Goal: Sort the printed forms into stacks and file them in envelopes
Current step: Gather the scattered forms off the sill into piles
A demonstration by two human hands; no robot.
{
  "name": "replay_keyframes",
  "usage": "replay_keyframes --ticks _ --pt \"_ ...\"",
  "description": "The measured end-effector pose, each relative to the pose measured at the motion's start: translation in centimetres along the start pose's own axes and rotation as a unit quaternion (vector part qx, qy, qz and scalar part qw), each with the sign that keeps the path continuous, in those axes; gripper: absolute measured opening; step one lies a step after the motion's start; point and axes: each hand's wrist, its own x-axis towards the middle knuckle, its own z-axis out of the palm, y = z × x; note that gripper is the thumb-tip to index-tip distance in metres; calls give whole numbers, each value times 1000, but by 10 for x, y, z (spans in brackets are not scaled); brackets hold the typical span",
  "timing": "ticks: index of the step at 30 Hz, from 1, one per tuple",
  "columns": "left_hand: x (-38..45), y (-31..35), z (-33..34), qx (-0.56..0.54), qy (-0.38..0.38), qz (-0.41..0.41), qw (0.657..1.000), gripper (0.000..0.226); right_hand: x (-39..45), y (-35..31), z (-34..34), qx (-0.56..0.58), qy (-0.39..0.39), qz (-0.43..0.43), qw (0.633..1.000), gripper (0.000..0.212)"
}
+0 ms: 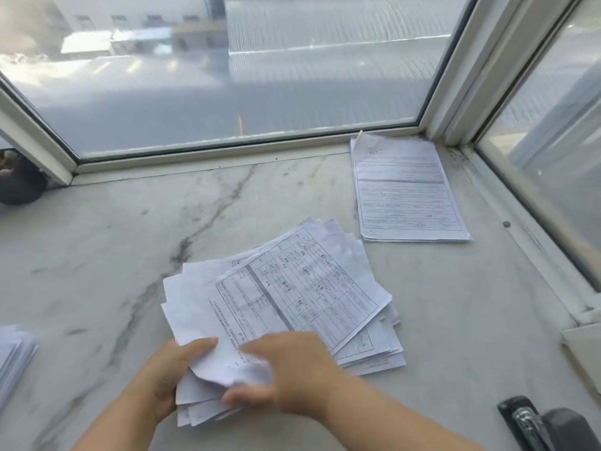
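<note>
Loose pile of printed forms [292,297] lies fanned at centre of marble sill [97,255], near edge lifted. Left hand [169,372] grips pile's near-left corner, thumb on top, fingers beneath. Right hand [289,369], blurred, curls over near edge, thumb under crumpled top sheet. Neat stack of forms [406,190] far right by window frame [455,76]. Another paper stack [13,356] at left edge. Black stapler [533,424] near right.

A loose, fanned pile of printed forms [292,297] lies near a neat, squared stack [406,190].
</note>
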Motion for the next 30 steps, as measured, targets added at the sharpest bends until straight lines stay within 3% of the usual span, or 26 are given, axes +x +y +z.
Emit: replay_keyframes --ticks 3,5,8,10,19,22,30 --pt "1 -1 2 11 8 -15 1000 35 9 68 -58 32 190 96 976 63" --pt "1 0 4 4 7 -22 1000 38 14 127 -103 -21 256 190 948 72" --pt "3 1 5 -3 0 -25 1000 42 25 195 -141 -114 172 296 933 111" --pt "5 2 4 -1 -11 -29 1000 43 32 223 -148 -124 131 311 933 118" --pt "9 3 3 -7 -35 -42 998 44 46 248 -150 -166 214 287 919 74" --pt "6 3 7 -8 -31 -34 999 43 43 256 -163 -130 243 274 921 48" --pt "7 2 3 -15 -27 -25 999 42 17 228 -173 3 377 260 889 19"
